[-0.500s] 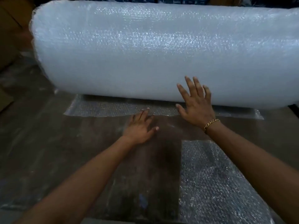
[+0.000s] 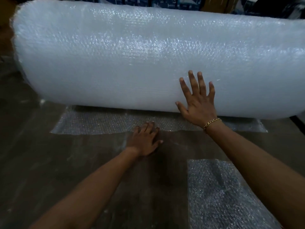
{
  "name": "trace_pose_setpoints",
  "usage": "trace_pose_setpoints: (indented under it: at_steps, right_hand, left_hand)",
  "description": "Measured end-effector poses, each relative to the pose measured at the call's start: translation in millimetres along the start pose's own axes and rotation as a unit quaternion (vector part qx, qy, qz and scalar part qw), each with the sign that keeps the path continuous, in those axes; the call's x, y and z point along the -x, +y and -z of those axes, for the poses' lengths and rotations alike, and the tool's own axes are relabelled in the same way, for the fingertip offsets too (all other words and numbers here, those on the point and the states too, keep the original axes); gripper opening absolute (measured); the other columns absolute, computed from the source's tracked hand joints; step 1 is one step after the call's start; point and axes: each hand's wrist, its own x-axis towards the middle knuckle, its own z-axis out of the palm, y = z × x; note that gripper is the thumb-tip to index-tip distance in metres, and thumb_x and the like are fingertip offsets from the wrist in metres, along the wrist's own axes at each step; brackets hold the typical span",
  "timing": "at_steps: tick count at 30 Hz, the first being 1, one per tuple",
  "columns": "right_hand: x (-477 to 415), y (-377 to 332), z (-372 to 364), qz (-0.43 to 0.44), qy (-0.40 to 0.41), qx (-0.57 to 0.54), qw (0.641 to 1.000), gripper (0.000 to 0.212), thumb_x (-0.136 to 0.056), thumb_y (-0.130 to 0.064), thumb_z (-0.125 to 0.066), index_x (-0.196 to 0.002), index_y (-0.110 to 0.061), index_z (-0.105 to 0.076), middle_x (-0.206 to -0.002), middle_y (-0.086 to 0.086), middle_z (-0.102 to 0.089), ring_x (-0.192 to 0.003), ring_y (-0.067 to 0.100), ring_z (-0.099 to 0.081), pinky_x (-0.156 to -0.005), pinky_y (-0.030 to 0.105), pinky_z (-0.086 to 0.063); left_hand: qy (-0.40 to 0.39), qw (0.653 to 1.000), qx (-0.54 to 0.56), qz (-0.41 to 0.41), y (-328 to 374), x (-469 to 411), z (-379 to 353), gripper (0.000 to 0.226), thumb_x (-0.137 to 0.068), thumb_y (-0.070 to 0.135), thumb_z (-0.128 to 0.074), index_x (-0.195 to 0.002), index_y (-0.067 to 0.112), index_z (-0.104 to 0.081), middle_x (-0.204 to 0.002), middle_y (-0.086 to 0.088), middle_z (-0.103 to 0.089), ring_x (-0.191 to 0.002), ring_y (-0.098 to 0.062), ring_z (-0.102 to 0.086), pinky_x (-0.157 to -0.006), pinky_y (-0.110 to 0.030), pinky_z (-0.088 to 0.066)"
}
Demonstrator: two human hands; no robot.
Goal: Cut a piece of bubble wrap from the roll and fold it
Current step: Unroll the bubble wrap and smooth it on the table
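Across the far side of the dark surface [image 2: 41, 162] lay the big roll of bubble wrap [image 2: 132, 63], its loose end [image 2: 92, 123] spread flat toward the person. Nearer, at lower right, lay a separate piece of bubble wrap [image 2: 222, 195]. Both arms reached forward. The right hand [image 2: 198, 104] pressed flat against the roll's front, fingers straight and spread. The left hand [image 2: 145, 141] rested palm down at the loose end's edge, fingers relaxed, holding nothing. A gold bracelet [image 2: 212, 123] circled the right wrist.
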Motion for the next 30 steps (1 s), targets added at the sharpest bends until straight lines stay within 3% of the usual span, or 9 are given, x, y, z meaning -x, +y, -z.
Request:
trace_pose_setpoints:
  at_steps: [6,17,22,30]
  right_hand:
    - [-40,15,-5,-0.002,0.015,-0.007,1.0,0.083,-0.099,-0.066,-0.032,-0.164,-0.023,-0.006,-0.172,0.012,0.0,-0.157,0.037,0.001,-0.12,0.067,-0.007]
    - [-114,48,-10,0.004,0.03,-0.026,0.999,0.085,-0.098,-0.073,-0.026,-0.164,-0.025,-0.005,-0.172,0.009,0.0,-0.158,0.035,0.002,-0.12,0.066,-0.004]
    - [-135,55,-10,-0.001,0.034,-0.026,0.999,0.084,-0.097,-0.075,-0.026,-0.164,-0.027,-0.007,-0.172,0.007,-0.002,-0.158,0.032,0.0,-0.12,0.064,-0.004]
    - [-157,60,-6,-0.013,0.021,-0.042,0.999,0.081,-0.097,-0.075,-0.023,-0.163,-0.031,-0.008,-0.172,0.003,0.0,-0.158,0.028,0.002,-0.121,0.062,-0.004]
  left_hand:
    - [-0.039,0.999,0.018,0.016,4,-29,-11,0.074,-0.098,0.07,-0.023,-0.161,0.032,-0.009,-0.169,-0.005,0.005,-0.155,-0.03,0.004,-0.123,-0.058,-0.002]
    - [-0.011,0.998,0.025,0.057,9,-87,-37,0.081,-0.095,0.075,-0.022,-0.161,0.032,-0.003,-0.169,-0.004,0.007,-0.155,-0.03,0.01,-0.12,-0.059,0.006]
    - [-0.027,0.997,0.041,0.065,11,-88,-44,0.087,-0.091,0.08,-0.016,-0.16,0.031,0.007,-0.168,-0.003,0.017,-0.152,-0.032,0.024,-0.119,-0.06,0.014]
    - [-0.02,0.998,0.024,0.062,16,-75,-48,0.095,-0.086,0.085,-0.015,-0.16,0.03,0.006,-0.168,-0.003,0.017,-0.152,-0.033,0.021,-0.118,-0.062,0.014]
